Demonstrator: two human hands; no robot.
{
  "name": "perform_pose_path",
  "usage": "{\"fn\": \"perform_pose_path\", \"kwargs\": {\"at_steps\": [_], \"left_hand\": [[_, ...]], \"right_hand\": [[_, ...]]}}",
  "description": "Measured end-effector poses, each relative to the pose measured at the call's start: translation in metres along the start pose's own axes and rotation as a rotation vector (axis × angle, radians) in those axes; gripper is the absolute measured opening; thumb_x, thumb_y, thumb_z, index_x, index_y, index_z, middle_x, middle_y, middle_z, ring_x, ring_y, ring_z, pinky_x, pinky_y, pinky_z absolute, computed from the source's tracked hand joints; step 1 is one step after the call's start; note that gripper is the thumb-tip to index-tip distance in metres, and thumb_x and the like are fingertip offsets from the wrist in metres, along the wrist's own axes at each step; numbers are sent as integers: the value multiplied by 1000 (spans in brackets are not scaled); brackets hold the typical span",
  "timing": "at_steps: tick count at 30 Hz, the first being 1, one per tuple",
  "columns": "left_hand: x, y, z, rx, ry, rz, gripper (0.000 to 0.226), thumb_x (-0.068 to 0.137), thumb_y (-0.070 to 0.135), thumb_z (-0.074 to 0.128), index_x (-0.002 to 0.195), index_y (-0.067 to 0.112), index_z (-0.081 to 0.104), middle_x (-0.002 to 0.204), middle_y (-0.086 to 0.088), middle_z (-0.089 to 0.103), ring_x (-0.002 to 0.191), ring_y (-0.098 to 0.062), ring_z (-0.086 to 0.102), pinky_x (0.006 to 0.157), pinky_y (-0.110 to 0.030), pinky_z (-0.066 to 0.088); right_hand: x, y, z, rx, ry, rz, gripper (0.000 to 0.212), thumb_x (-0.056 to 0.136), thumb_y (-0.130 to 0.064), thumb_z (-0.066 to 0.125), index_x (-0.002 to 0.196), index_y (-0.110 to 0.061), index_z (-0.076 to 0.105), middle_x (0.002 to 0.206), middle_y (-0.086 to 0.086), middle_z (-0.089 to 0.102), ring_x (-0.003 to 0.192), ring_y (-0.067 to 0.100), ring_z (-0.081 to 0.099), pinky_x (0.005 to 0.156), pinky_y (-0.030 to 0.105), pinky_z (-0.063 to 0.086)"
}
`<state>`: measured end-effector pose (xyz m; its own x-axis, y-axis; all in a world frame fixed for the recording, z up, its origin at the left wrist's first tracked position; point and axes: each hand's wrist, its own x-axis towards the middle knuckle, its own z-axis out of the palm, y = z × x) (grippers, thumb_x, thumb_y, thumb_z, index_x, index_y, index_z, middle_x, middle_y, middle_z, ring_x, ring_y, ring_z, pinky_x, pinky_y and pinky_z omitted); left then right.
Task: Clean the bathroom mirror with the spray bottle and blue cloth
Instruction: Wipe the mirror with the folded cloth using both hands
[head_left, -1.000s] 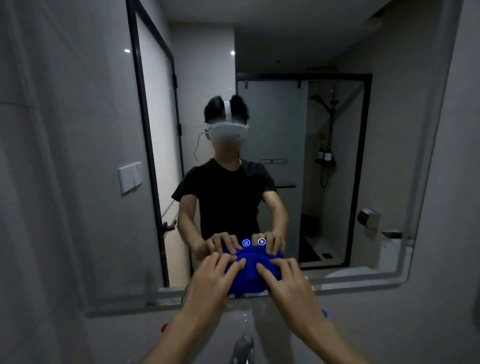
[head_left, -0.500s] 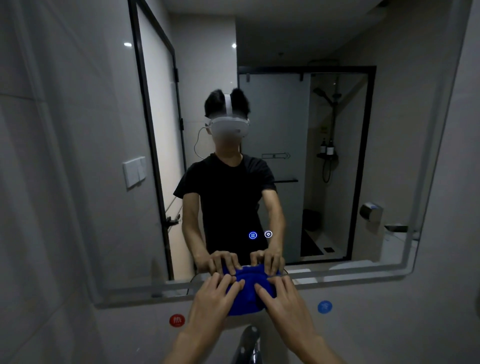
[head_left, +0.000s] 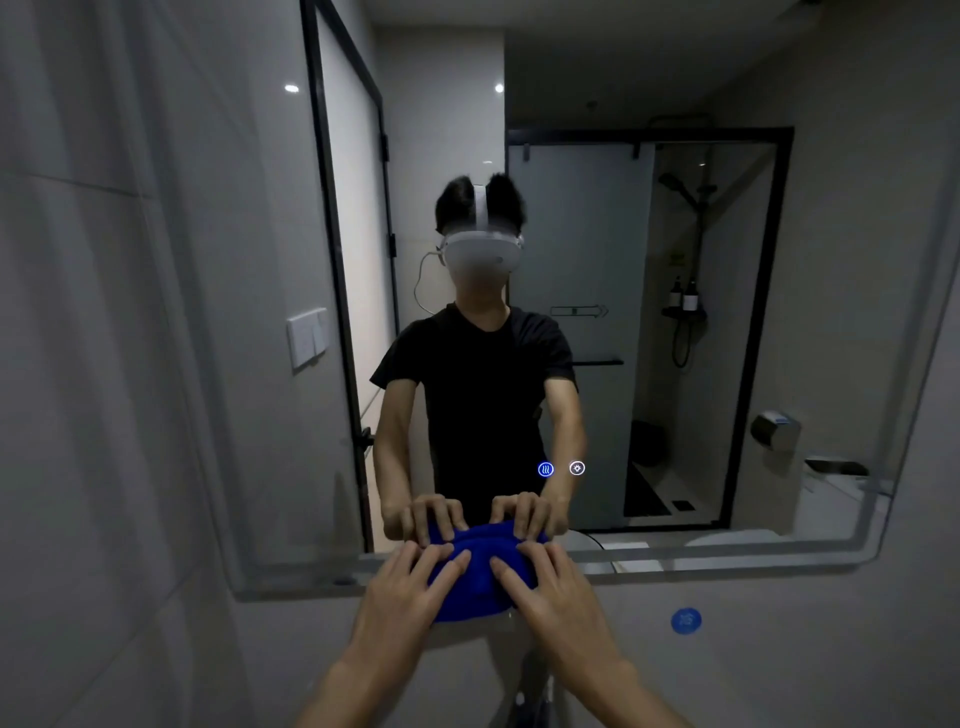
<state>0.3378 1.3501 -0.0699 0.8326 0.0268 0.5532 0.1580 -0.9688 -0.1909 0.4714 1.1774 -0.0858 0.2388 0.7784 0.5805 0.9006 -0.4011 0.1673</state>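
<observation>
1. At far left: grey tiled wall (head_left: 104, 364); a white switch (head_left: 307, 338) shows in the mirror (head_left: 675, 78).
2. L hand (head_left: 400, 603): fingers straight, spread, pressing flat on the cloth (head_left: 475, 577).
3. Centre: blue cloth bunched at the mirror's bottom edge, partly over the wall below, btwn both hands.
4. R hand (head_left: 558, 597): fingers straight, flat on cloth too.
5. Just above, w/ a gap: two lit icons (head_left: 561, 468) in the glass.
6. Lower right: blue dot (head_left: 685, 620) on the wall under the mirror.

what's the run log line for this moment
wiping | left hand + right hand press blue cloth | mirror bottom edge
</observation>
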Motion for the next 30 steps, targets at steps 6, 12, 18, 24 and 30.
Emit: {"fn": "perform_pose_path", "kwargs": {"at_steps": [6,12,18,24,30], "left_hand": [[45,-13,-53,14,207,60,68,55,2,93,120,6,73,110,-15,74,81,-32,68,68,-37,58],[103,-34,-120,103,372,86,69,62,-9,80,129,2,65,122,-20,68,90,-40,63,80,-47,54],[174,-55,-210,218,508,58,71,67,2,84,134,4,61,127,-19,65,101,-43,61,80,-48,48],[233,-60,-280,380,634,-40,55,90,13,58,145,9,50,141,-17,54,117,-43,52,92,-49,41],[273,-75,-325,586,663,-92,63,97,25,60,152,13,35,148,-13,46,125,-36,46,99,-44,38]], "right_hand": [[43,15,-55,-50,239,21,49,69,-10,84,117,-12,70,111,19,66,91,32,63,70,39,58],[104,40,-135,-180,367,-47,46,82,-7,60,128,-8,62,120,25,60,96,40,60,83,48,54],[180,69,-221,-295,471,-47,54,82,-9,63,135,-10,55,123,23,58,106,42,55,84,47,46],[243,90,-295,-350,553,-60,60,88,-22,64,143,-18,42,131,15,52,117,34,47,94,44,40],[285,103,-335,-413,617,-44,60,95,-21,58,148,-24,31,138,12,47,126,31,42,103,43,35]]}}
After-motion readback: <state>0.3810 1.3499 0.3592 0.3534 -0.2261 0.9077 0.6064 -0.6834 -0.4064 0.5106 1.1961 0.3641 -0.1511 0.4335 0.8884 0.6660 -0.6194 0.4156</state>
